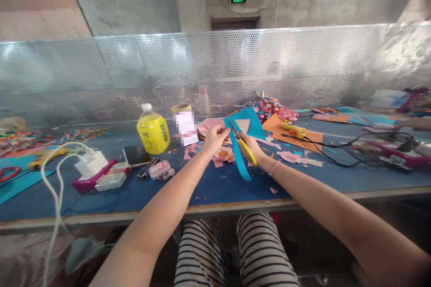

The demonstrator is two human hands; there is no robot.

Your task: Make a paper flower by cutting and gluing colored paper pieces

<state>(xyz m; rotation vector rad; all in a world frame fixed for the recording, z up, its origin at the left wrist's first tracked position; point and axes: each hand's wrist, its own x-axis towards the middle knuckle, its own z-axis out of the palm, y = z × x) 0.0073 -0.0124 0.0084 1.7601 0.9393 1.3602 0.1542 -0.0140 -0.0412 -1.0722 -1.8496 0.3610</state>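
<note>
My left hand pinches the upper end of a narrow blue strip, which hangs down toward the table's front. Yellow-handled scissors are in my right hand, their blades pointing up and left beside the strip. Behind the hands lies a larger blue sheet with a pale pink piece on it. Below and around the hands are pink scraps. The right fingers are partly hidden by the scissors and the strip.
A yellow-labelled bottle and a tape roll stand at left. A purple power strip with white cords lies nearer. To the right are an orange sheet, a yellow glue gun and black cords. A perforated metal screen runs behind.
</note>
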